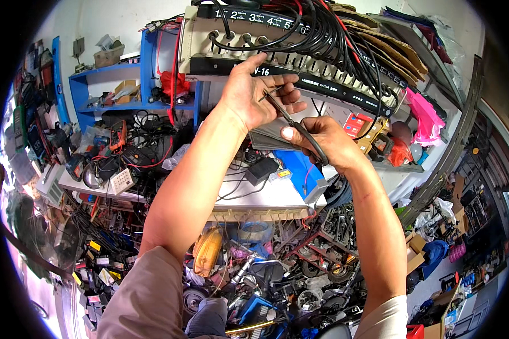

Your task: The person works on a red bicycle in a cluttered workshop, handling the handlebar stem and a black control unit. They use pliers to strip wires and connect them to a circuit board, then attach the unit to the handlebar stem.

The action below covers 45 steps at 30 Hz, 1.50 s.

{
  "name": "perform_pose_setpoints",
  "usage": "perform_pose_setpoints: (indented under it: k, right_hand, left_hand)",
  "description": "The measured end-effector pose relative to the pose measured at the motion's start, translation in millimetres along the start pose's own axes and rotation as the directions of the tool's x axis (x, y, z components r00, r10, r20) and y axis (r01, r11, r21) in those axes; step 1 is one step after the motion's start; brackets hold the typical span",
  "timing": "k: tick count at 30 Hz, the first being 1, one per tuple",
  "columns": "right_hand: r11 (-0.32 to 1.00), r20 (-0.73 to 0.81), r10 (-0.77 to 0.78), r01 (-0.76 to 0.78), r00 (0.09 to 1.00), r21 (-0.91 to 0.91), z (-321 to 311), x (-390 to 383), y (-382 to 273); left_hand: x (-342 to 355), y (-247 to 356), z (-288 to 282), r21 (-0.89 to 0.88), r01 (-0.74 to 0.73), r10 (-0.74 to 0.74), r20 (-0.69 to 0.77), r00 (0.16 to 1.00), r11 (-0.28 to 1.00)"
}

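Observation:
My left hand (257, 99) is raised palm up in front of a long beige-and-black multi-channel unit (220, 66), its fingers apart and slightly curled. A pair of scissors (288, 117) with dark handles is gripped in my right hand (331, 144). Their blades point up and left over my left palm. A thin dark sliver crosses the blade tips; whether it is a loose piece or the other blade, I cannot tell. Black cables (322, 45) with round plugs run from the unit's front, just above my left fingers.
Below my hands, a white bench (240, 198) carries a black adapter box (261, 170), a blue box (302, 175) and loose wires. Blue shelves (104, 107) stand at the left, beside tangled cables and meters. Parts crowd the floor; cardboard sheets (387, 42) lean at upper right.

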State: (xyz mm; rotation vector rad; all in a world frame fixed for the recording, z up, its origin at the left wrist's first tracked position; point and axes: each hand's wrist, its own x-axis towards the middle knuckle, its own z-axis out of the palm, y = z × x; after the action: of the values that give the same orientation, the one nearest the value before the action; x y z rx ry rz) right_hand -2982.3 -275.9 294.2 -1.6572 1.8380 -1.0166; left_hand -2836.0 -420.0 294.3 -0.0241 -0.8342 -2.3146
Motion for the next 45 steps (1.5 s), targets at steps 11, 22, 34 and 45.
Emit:
perform_pose_setpoints:
  k: [11,22,34,45]
  right_hand:
    - [0.970,0.029,-0.057,0.048,0.998,0.238,11,4,7]
    - [0.931,-0.022,-0.082,0.084,0.996,0.355,36,-2,10]
    - [0.960,-0.037,-0.115,0.120,0.993,0.254,41,-6,16]
    - [0.970,-0.071,-0.112,0.125,0.991,0.210,29,9,16]
  left_hand:
    - [-1,-7,-13,0.009,-0.095,0.090,0.239,0.967,0.995]
    - [5,-43,-6,0.074,-0.379,0.373,0.083,0.924,0.923]
    - [-1,-41,-7,0.110,-0.414,0.409,0.064,0.910,0.904]
    - [-5,-24,-5,0.018,-0.315,0.312,0.102,0.945,0.949]
